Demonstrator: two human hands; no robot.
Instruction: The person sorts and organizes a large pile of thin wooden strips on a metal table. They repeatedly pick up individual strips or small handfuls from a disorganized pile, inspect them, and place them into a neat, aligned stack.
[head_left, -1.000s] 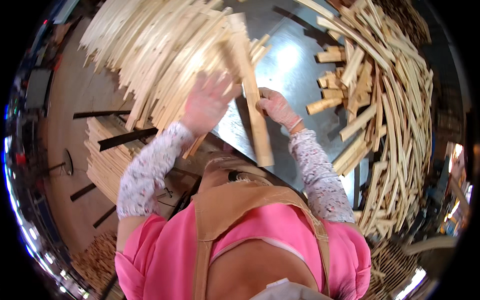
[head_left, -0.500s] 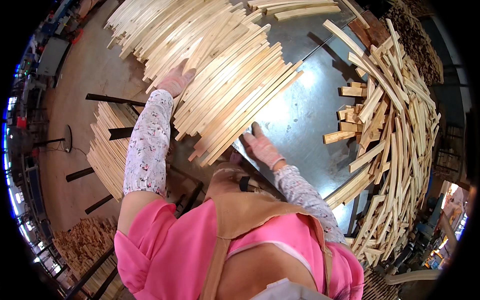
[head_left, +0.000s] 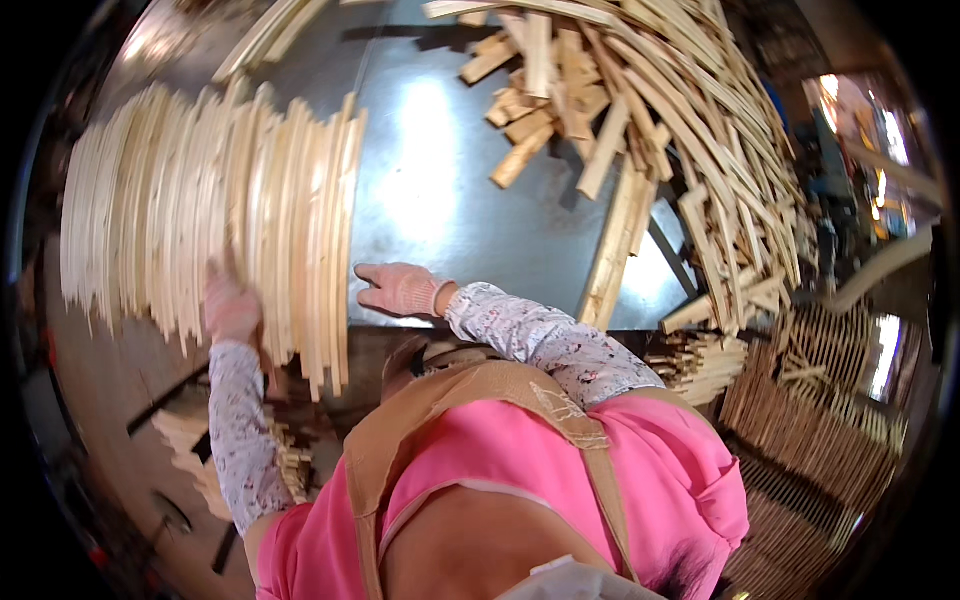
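Note:
Long pale wooden strips point(head_left: 180, 210) lie side by side in a broad row on the left of the metal table. My left hand point(head_left: 233, 305), in a pinkish knit glove, is closed around the near part of a slightly darker wooden strip point(head_left: 238, 180) that lies on the row. Motion blurs its fingers a little. Just off the row's right edge is my right hand point(head_left: 405, 290), gloved alike, above the tabletop. Its thumb and fingers are apart, pointing at the outermost strip, with nothing between them.
A large heap of loose wooden strips point(head_left: 700, 140) covers the table's right side, with short blocks point(head_left: 525, 125) at its inner edge. A few strips point(head_left: 270, 35) lie at the far left of the metal tabletop point(head_left: 440, 190). Stacked wood point(head_left: 820, 430) stands at lower right.
The view has turned to the right, so the row now runs nearly upright at left. The strip in my left hand, earlier slanting across the others, now lies nearly in line with them.

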